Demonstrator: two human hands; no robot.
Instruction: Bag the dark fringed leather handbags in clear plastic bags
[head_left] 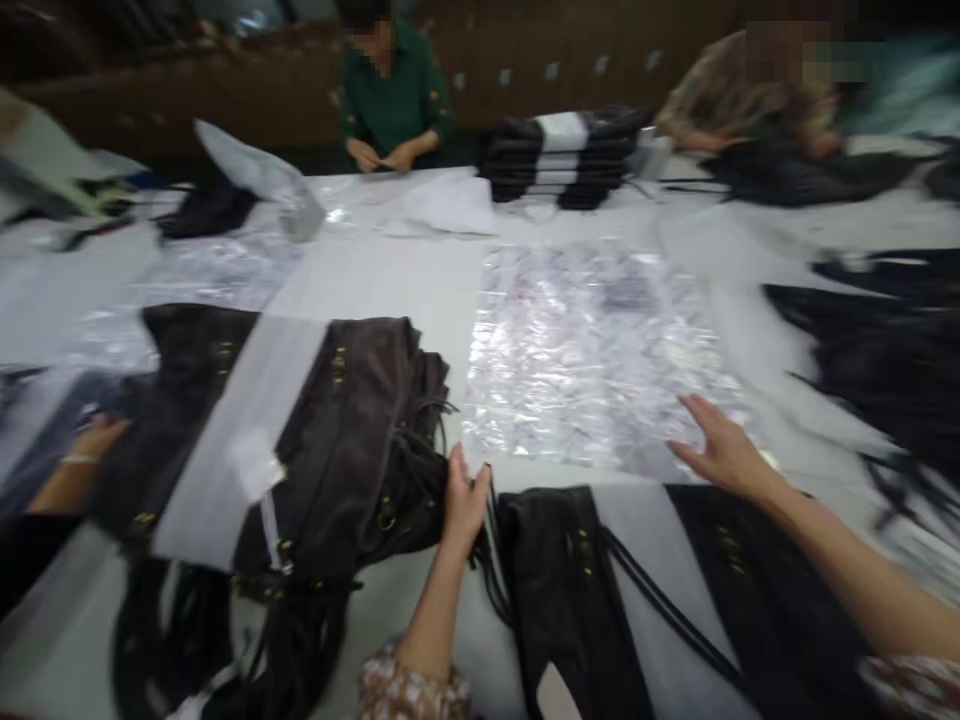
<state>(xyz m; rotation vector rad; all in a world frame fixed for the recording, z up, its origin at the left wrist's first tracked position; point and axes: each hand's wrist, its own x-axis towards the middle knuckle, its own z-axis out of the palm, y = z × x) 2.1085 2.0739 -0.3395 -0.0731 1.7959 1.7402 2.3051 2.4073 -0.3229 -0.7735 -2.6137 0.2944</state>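
On the table (420, 290), the left hand (465, 500) rests with fingers loosely spread against the right edge of the brown bag (360, 430), gripping nothing that shows; the black bag (570, 580) lies just right of it, long axis running near to far. The right hand (724, 455), open and flat, presses the near right corner of the clear plastic sheet (592, 350), just beyond the black bag; both hands flank that bag's far end.

A strip of bare bench (390, 280) runs open between the dark brown bag (352, 430) on the left and the clear plastic bag (592, 350) lying flat to the right, wide enough for hands to pass. The near edge is crowded by the black bag (570, 590), and black goods (885, 350) block the right side. Far across, a banded stack (562, 155) and white sheets (442, 205) close the way.
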